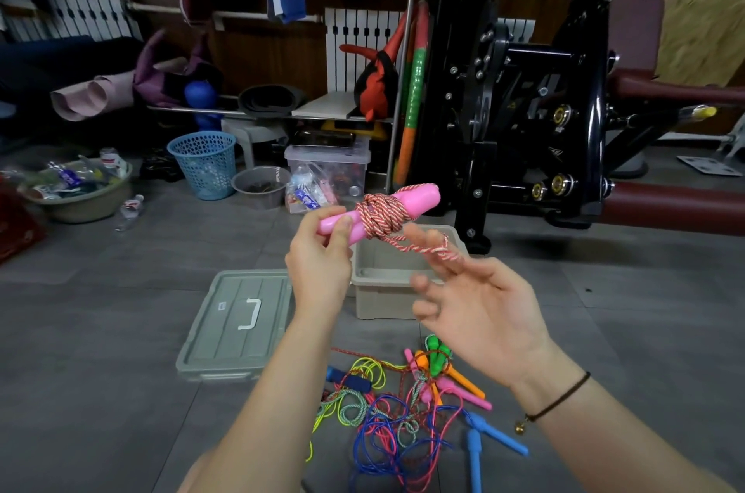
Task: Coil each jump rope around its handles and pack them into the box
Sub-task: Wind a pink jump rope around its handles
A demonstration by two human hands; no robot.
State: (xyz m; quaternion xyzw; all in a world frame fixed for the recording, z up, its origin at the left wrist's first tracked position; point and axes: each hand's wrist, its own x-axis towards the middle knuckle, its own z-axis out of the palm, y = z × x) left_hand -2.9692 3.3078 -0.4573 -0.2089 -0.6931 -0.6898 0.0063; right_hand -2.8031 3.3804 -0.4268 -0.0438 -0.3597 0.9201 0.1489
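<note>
The left hand grips the near end of 2 pink handles held together, with red-and-white rope coiled around their middle. A loose loop of that rope drapes over the spread fingers of the right hand. Beyond the hands sits an open grey box on the floor, its lid lying to the left. Nearer, tangled jump ropes with coloured handles lie in a pile.
</note>
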